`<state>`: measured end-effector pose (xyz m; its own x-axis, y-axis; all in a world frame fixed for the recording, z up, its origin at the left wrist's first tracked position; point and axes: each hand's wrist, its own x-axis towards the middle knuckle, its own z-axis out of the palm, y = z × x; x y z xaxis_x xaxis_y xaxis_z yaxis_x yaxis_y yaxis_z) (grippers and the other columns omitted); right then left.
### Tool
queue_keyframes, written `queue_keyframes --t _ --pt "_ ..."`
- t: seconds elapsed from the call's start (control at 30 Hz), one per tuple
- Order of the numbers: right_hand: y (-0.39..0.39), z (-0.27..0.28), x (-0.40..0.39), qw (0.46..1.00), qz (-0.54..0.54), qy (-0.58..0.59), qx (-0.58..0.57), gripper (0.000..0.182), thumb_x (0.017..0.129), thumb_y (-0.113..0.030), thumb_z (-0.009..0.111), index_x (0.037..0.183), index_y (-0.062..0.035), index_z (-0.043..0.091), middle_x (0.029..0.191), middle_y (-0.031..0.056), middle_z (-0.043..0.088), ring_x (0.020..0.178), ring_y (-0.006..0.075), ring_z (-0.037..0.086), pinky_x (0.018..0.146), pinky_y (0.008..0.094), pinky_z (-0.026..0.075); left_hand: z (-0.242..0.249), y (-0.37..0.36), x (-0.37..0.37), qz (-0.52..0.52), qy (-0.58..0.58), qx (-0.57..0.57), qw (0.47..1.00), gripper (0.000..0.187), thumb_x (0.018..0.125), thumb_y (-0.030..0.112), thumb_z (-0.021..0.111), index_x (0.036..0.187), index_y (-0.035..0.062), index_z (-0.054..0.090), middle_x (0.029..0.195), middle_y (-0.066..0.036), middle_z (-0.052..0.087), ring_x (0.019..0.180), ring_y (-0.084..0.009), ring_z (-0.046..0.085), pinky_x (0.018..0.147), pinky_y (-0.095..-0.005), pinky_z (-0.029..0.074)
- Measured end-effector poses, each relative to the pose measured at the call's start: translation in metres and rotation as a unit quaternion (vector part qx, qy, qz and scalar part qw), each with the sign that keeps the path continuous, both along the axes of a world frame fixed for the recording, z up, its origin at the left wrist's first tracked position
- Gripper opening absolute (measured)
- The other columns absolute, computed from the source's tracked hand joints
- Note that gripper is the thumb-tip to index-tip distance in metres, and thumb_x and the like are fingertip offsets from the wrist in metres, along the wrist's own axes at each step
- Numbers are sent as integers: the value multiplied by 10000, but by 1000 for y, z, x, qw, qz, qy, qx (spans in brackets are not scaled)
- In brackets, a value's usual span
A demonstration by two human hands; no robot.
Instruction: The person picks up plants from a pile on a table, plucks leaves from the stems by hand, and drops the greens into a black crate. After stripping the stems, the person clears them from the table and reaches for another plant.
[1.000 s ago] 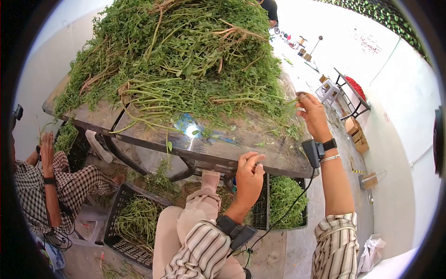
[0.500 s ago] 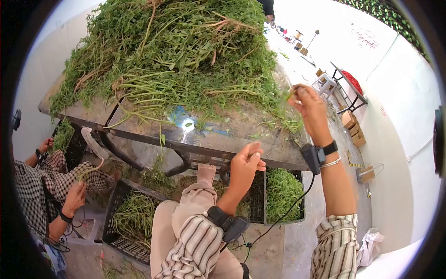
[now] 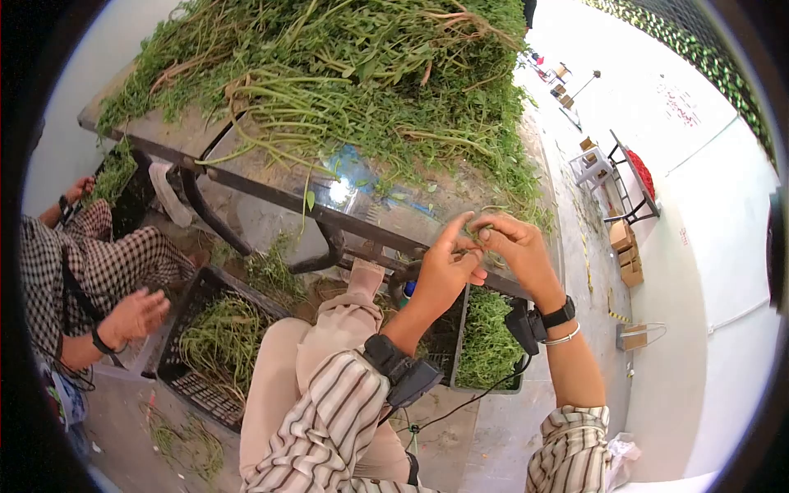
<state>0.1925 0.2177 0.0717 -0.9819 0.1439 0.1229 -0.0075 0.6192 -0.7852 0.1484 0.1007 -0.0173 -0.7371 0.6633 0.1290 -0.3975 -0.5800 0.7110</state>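
A big heap of green leafy stems (image 3: 345,90) covers the table (image 3: 271,185) in front of me. My left hand (image 3: 452,261) is raised at the table's front edge, fingers bent, close beside my right hand (image 3: 514,246). The right thumb and fingers are pinched together near the left fingertips. A thin dark bit shows between the two hands, too small to make out. Whether the left fingers hold anything is hidden.
Black crates of greens stand below the table, one at left (image 3: 218,329), one at right (image 3: 489,337). A co-worker's hand (image 3: 136,316) shows at left. Loose stems lie on the floor. Cartons (image 3: 626,253) and a white stool (image 3: 590,167) stand at right.
My right hand has come down and left from beside the heap to meet my left hand. The co-worker's near hand has opened and no longer holds a stem. The view has shifted slightly.
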Motion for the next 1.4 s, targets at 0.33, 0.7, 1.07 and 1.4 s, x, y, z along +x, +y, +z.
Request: queue_keyframes --t 0.33,0.7,1.07,1.4 --pt "1 -3 13 989 -81 16 -125 218 821 -129 571 995 -4 606 896 38 611 779 81 549 677 245 451 -5 6 1 36 6 -41 999 245 892 137 514 1102 12 504 849 -62 577 588 -93 590 509 -230 518" --pt "-4 -24 31 964 -121 11 236 140 716 -112 620 799 1 610 728 106 526 655 274 534 595 345 418 -2 5 4 80 1 -31 996 226 902 206 514 1019 13 533 819 -66 577 589 -96 604 487 -224 516" --pt "31 -22 63 979 -203 -3 13 128 781 -120 605 752 5 602 686 32 524 563 114 459 484 252 353 -1 4 2 129 -65 -1 990 205 922 224 470 935 29 534 646 -25 542 416 -70 496 362 -196 389" --pt "42 -17 51 872 -235 35 -429 86 901 -142 498 907 -58 516 851 68 602 656 82 567 518 210 485 -1 -1 2 118 -28 22 992 226 947 245 411 870 51 498 608 -11 500 390 -73 431 352 -206 338"
